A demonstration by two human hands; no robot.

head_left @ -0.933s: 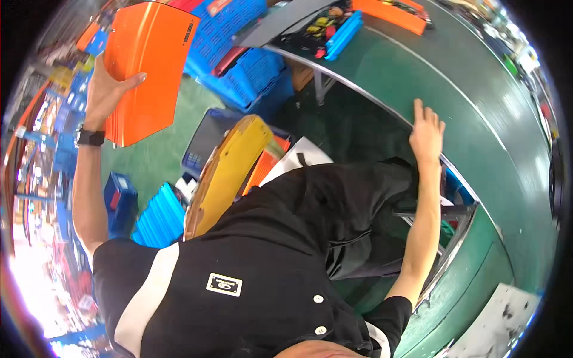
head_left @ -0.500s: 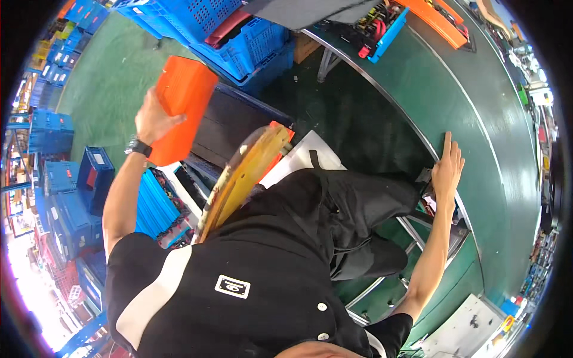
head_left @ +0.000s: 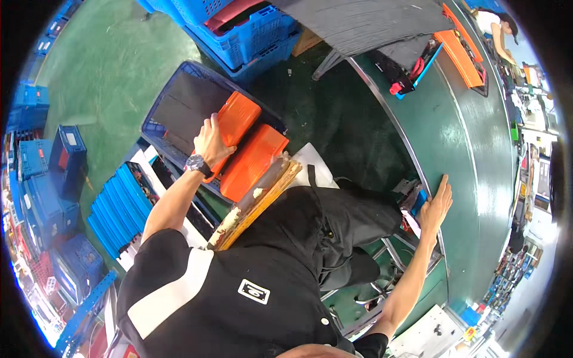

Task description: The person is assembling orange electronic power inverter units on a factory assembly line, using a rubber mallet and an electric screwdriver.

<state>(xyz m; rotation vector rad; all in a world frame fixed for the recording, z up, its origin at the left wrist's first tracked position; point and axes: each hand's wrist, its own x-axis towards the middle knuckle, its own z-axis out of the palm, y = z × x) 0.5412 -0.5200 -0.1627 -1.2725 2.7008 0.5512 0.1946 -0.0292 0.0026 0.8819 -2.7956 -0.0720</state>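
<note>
Our left hand [head_left: 210, 142] clamps a boxy orange plastic case [head_left: 239, 118] beside a second orange case [head_left: 253, 164]; our right hand [head_left: 436, 207] rests outstretched on the smooth green surface [head_left: 474, 232].

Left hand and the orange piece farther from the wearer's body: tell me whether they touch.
Touching. The head view shows it: the left hand grips the orange piece, its thumb lying against the orange surface with no gap visible.
</note>
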